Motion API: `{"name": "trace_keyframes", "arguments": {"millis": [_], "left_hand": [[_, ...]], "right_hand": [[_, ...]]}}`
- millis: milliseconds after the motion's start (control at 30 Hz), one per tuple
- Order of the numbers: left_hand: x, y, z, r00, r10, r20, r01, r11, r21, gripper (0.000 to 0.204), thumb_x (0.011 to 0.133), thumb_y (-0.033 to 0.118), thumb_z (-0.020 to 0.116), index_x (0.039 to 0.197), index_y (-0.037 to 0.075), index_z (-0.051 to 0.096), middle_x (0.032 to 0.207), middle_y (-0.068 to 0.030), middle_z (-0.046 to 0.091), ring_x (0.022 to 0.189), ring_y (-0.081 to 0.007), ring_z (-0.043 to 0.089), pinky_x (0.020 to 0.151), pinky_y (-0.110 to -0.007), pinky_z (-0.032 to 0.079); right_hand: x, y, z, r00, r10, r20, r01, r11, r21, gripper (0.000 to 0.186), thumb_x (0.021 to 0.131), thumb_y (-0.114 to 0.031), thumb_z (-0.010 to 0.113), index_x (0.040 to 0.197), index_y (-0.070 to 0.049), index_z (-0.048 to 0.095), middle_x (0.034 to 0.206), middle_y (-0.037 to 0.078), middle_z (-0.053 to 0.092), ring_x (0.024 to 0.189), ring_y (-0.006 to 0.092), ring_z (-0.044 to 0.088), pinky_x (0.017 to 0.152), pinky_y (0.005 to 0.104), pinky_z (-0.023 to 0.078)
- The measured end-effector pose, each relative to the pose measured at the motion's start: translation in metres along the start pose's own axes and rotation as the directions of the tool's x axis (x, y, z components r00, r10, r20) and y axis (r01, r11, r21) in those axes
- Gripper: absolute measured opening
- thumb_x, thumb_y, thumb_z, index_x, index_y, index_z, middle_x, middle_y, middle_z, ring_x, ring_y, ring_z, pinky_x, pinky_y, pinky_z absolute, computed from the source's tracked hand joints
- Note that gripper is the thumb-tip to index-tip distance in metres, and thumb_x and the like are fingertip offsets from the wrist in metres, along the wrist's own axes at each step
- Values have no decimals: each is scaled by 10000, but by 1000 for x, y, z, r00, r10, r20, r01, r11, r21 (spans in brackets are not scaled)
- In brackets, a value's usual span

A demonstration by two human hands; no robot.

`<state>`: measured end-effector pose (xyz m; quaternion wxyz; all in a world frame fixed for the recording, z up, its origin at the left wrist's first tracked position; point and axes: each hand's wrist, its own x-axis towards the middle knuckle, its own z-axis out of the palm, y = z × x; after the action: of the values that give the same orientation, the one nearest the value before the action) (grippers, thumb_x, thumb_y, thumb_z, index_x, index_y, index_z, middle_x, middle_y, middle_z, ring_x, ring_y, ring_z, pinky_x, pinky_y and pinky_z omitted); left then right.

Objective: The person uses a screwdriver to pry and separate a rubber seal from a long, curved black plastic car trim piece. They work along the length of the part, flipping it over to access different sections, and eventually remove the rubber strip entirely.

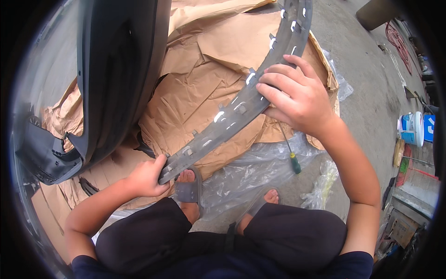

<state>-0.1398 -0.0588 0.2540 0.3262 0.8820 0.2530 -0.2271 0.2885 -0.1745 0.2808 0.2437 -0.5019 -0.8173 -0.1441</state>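
Observation:
A long, curved dark plastic trim strip with tabs and slots along it slants across the view, from near my left foot up to the top edge. My left hand is closed round its lower end, thumb on top. Farther up, my right hand grips the strip's right edge, with several fingers bent over its face. What the thumb presses on is partly hidden. Just left of the strip stands a large glossy black curved panel, which looks like a vehicle bumper; neither hand touches it.
Crumpled brown paper and clear plastic film cover the floor beneath the strip. A screwdriver with a green handle lies before my right foot. White bucket, at right; red hose and a dark cylinder, far right.

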Motion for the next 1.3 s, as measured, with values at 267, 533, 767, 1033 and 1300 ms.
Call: {"name": "trace_keyframes", "arguments": {"millis": [267, 533, 767, 1033, 1300], "left_hand": [[-6, -11, -24, 970, 144, 198, -71, 939, -335, 458, 771, 100, 775, 1140, -21, 533, 816, -189, 706, 728, -341, 712, 690, -419, 567], [-23, -5, -85, 922, 51, 383, 162, 847, -506, 498, 754, 7, 708, 1252, -12, 704, 1085, -114, 766, 1027, -217, 731, 935, -362, 580], [-38, -16, -144, 804, 173, 569, 349, 637, -687, 661, 884, 81, 703, 1471, -170, 531, 1175, -215, 771, 1054, -293, 774, 964, -401, 605], [-27, -29, -185, 844, 82, 529, 339, 683, -647, 792, 999, 563, 713, 1259, -184, 673, 1136, -255, 771, 1042, -322, 792, 961, -411, 616], [-26, -19, -176, 807, 94, 583, 291, 796, -530, 571, 1026, 458, 738, 1160, -97, 760, 935, -155, 800, 893, -230, 791, 844, -350, 615]], "right_hand": [[-6, 19, 0, 991, -129, -41, 132, 988, 74, 409, 697, -335, 872, 942, -77, 670, 979, 44, 694, 934, 237, 683, 885, 413, 550], [8, 32, 17, 965, -153, -214, 173, 982, 79, 425, 758, -364, 871, 996, -81, 660, 891, 43, 618, 859, 260, 642, 823, 405, 543], [25, 24, 8, 992, -19, -124, 49, 970, 238, 428, 792, -331, 869, 1040, -41, 675, 864, 96, 641, 825, 319, 632, 752, 428, 517], [27, 10, -8, 968, 210, 138, -246, 900, 360, 301, 958, -310, 772, 983, -18, 701, 809, 118, 630, 741, 289, 622, 690, 384, 487], [20, -8, -18, 987, 159, 19, -156, 928, 340, 383, 851, -359, 868, 863, -38, 659, 731, 96, 604, 684, 302, 600, 627, 417, 485]]}}
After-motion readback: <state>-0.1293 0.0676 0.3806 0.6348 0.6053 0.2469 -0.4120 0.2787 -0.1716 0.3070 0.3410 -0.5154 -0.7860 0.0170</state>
